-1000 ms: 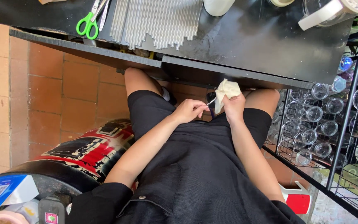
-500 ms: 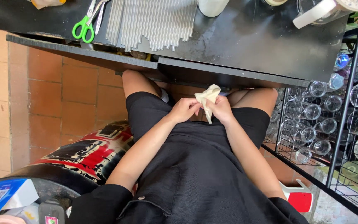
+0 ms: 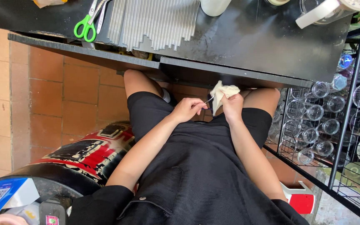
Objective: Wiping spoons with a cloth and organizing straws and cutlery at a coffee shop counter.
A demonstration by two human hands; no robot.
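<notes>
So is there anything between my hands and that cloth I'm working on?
Nothing visible. The right hand already holds the pale cloth above the lap, and the left hand pinches a thin straw whose tip reaches the cloth, just under the black table edge.

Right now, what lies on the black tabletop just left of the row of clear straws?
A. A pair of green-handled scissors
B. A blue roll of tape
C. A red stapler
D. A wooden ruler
A: the green-handled scissors lie on the black tabletop, beside the row of clear straws.
</notes>
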